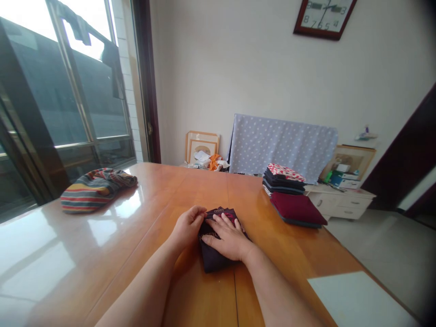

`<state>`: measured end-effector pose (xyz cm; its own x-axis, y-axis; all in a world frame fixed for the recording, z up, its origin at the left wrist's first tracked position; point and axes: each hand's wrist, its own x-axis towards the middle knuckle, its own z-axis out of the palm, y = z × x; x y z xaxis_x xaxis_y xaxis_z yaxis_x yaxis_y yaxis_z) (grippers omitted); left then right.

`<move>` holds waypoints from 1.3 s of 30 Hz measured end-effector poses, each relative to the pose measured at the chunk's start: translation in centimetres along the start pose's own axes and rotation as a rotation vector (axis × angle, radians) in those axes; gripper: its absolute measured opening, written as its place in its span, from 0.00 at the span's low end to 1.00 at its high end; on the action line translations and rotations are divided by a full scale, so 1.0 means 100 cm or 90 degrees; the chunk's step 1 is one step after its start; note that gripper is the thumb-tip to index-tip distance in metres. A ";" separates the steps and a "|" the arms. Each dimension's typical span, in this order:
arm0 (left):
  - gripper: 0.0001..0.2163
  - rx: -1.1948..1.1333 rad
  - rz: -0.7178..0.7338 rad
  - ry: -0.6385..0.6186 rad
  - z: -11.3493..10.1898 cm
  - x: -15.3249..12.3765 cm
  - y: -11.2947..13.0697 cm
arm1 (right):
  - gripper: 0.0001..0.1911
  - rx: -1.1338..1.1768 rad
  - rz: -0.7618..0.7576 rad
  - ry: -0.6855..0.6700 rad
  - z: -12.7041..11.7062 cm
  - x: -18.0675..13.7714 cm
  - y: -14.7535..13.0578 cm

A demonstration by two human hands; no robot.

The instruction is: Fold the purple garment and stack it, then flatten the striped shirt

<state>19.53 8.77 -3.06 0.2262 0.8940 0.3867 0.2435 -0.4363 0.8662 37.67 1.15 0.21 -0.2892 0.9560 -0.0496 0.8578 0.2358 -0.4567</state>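
A dark folded garment [215, 260] with printed lettering and a reddish pattern lies on the wooden table in front of me. At its upper left edge, my left hand [185, 228] has its fingers curled together, pinching the cloth. My right hand [229, 239] rests flat on top of the garment with its fingers spread, hiding part of the print. The far edge of the cloth shows just beyond my right fingertips.
To the right stand a stack of folded clothes [284, 179] and a folded maroon garment [298, 210] on a darker one. A striped cloth bundle [97, 190] lies at the left. A pale sheet [361, 299] sits at the near right corner of the wooden table [163, 190].
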 end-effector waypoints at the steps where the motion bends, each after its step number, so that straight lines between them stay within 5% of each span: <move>1: 0.11 0.039 0.010 -0.029 0.001 -0.001 -0.001 | 0.39 0.021 -0.007 0.002 0.000 0.001 0.003; 5: 0.11 0.149 0.022 -0.107 0.001 -0.004 -0.001 | 0.33 0.232 -0.032 0.098 0.001 0.008 0.020; 9: 0.12 0.188 0.017 -0.131 -0.001 -0.005 0.002 | 0.25 0.545 0.052 0.344 -0.003 0.017 0.040; 14: 0.15 0.218 0.038 -0.149 -0.002 -0.008 0.009 | 0.22 0.590 0.185 0.480 -0.009 0.019 0.063; 20: 0.14 0.288 0.100 -0.165 -0.001 -0.010 0.012 | 0.27 0.128 0.333 0.391 -0.014 0.016 0.081; 24: 0.15 0.315 0.098 -0.173 0.000 -0.010 0.010 | 0.28 -0.024 0.375 0.274 -0.013 0.017 0.077; 30: 0.16 0.307 0.094 -0.178 -0.001 -0.009 0.009 | 0.25 -0.086 0.406 0.237 -0.004 0.019 0.072; 39: 0.16 0.222 0.076 -0.168 -0.004 -0.008 0.009 | 0.23 0.038 0.366 0.363 -0.012 0.015 0.094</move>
<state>19.22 7.73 -2.46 0.4937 0.7984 0.3449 0.4939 -0.5838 0.6444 45.85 5.02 -3.11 0.4652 0.8703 0.1620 0.7771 -0.3138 -0.5456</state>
